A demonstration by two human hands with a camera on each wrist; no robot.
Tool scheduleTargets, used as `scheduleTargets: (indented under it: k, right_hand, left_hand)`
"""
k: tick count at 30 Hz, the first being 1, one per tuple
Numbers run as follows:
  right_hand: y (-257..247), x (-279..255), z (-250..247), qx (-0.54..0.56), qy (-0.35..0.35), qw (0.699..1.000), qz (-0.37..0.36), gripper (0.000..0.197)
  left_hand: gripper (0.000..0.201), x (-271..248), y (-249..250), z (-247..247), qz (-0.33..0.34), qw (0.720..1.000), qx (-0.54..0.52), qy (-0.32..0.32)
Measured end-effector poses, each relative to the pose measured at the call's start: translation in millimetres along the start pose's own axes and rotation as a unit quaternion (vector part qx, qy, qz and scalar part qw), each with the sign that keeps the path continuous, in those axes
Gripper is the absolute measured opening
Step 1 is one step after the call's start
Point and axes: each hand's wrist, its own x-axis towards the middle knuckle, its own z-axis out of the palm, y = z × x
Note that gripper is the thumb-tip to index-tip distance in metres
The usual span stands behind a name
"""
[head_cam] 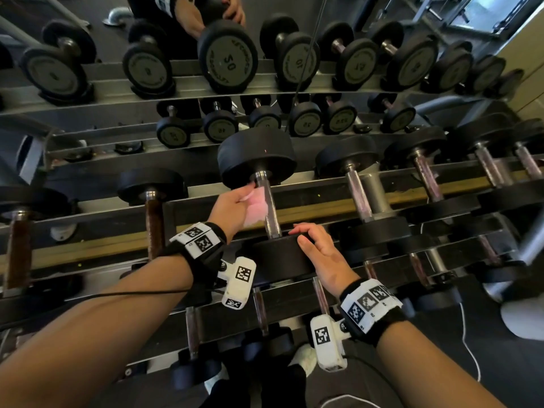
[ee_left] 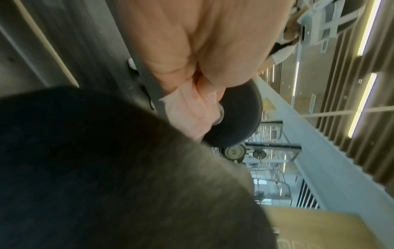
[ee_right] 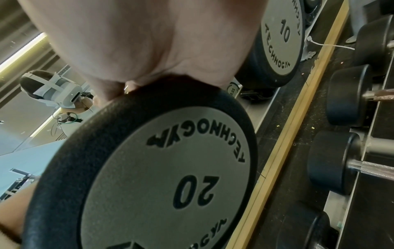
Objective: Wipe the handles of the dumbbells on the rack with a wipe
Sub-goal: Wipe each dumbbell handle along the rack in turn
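A black dumbbell marked 20 (ee_right: 149, 176) lies on the rack's top tier, its steel handle (head_cam: 269, 206) running toward me between its far head (head_cam: 256, 156) and near head (head_cam: 279, 257). My left hand (head_cam: 235, 206) pinches a pale pink wipe (head_cam: 257, 206) against the left side of the handle, close to the far head. In the left wrist view the wipe (ee_left: 189, 109) hangs from my curled fingers. My right hand (head_cam: 316, 250) grips the top of the near head, fingers curled over its rim.
More dumbbells lie left (head_cam: 154, 219) and right (head_cam: 360, 195) on the same tier, with smaller ones on a lower tier (head_cam: 260, 310). A mirror behind the rack reflects the dumbbells and my hands. A white cable (head_cam: 468, 343) trails on the floor at right.
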Motion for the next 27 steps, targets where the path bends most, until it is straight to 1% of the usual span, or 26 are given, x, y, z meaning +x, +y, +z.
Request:
scheduleTargets:
  k: [3,5,7,10,11,12,13,14,16,17,19,20,22,23,25,27]
  right_hand:
    - [0,1,1,-0.015,0.014,1.0,-0.012,0.027]
    - [1,1,1,-0.022,0.018,0.999,-0.016,0.028]
    - [1,0,1,-0.02,0.012,1.0,-0.012,0.029]
    - [-1,-1,1,-0.015,0.006,1.0,-0.003,0.029]
    - [-1,-1,1,-0.015,0.008,1.0,-0.004,0.029]
    - [-2,-2,1,-0.015,0.011,1.0,-0.006,0.029]
    - [-2,-2,1,-0.014,0.012,1.0,-0.007,0.029]
    - [-2,-2,2,-0.013,0.013,1.0,-0.009,0.028]
    - [-2,-2,2,-0.015,0.015,1.0,-0.011,0.024]
    - [-2,-2,2,-0.015,0.016,1.0,-0.009,0.023]
    - [-2,-2,2,-0.016,0.022,1.0,-0.009,0.021]
    - [-2,-2,2,-0.018,0.023,1.0,-0.01,0.02]
    - [-2,-2,1,-0.02,0.021,1.0,-0.011,0.019]
    - [-3,-2,1,-0.021,0.019,1.0,-0.012,0.02]
    - [-3,-2,1,-0.025,0.014,1.0,-0.014,0.02]
    - [-3,-3,1,-0.029,0.01,0.999,-0.013,0.021]
  left_hand:
    - [0.033,-7,-6,10,-0.04,0.999,0.0,-0.029]
    - [0.032,-13,-10,10,-0.031,0.998,0.035,-0.048]
    - [0.03,-16,-8,3,0.01,0.996,0.079,-0.038]
    - [0.028,-11,3,-12,0.076,0.996,0.055,-0.006]
    - [0.03,-7,6,-15,0.106,0.992,0.073,0.012]
    - [0.032,-3,7,-18,0.129,0.985,0.113,0.032]
    - [0.035,1,7,-19,0.142,0.977,0.152,0.044]
    - [0.037,3,5,-19,0.143,0.973,0.177,0.041]
    - [0.034,6,-2,-14,0.121,0.966,0.228,-0.01]
    - [0.031,7,-7,-11,0.106,0.958,0.263,-0.034]
    - [0.025,5,-12,-8,0.087,0.939,0.329,-0.055]
    - [0.027,4,-13,-8,0.08,0.936,0.336,-0.063]
    - [0.041,2,-14,-10,0.068,0.939,0.325,-0.088]
    - [0.039,0,-14,-12,0.061,0.938,0.327,-0.097]
    - [0.022,-7,-15,-15,0.047,0.93,0.347,-0.111]
    - [0.022,-12,-19,-18,0.033,0.93,0.342,-0.134]
